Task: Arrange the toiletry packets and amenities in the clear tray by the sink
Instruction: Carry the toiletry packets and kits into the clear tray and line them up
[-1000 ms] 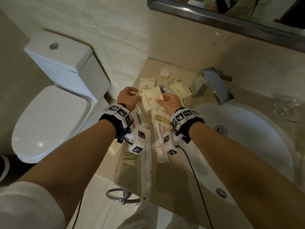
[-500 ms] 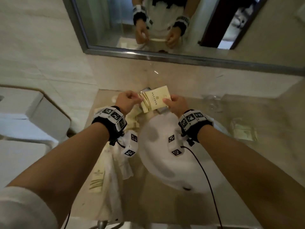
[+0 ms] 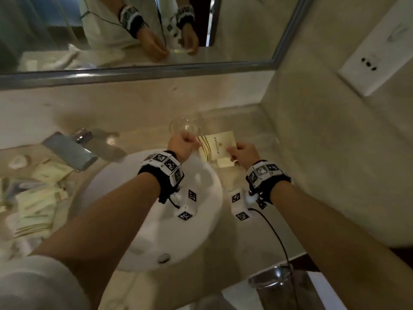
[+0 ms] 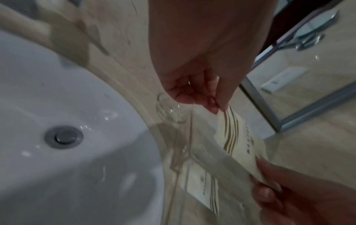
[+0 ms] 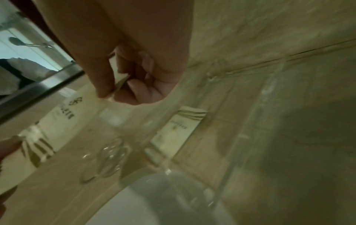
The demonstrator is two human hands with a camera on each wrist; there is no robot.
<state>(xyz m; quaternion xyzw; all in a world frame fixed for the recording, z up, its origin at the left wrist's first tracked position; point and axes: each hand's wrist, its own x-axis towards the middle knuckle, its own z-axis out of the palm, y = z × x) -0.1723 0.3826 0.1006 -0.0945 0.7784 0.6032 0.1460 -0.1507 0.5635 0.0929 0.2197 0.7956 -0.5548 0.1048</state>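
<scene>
Both hands hold one cream packet with gold stripes (image 3: 218,145) level above the counter to the right of the sink. My left hand (image 3: 190,142) pinches its striped end (image 4: 217,106). My right hand (image 3: 233,152) pinches the opposite end (image 5: 119,80). Below it stands the clear tray (image 4: 190,137), its walls faint (image 5: 269,91). A second cream packet (image 3: 224,162) lies flat inside the tray (image 4: 204,187) (image 5: 179,129). More packets (image 3: 38,198) lie in a loose pile on the counter to the left of the sink.
A drinking glass (image 3: 184,127) stands on the counter just behind my left hand, close to the tray. The white sink (image 3: 156,220) lies between the pile and the tray, with the faucet (image 3: 69,151) at its back left. The side wall carries a socket plate (image 3: 375,57).
Both hands have carried the packet from the pile left of the sink across the basin to above the tray on the right. The head view has turned right with them.
</scene>
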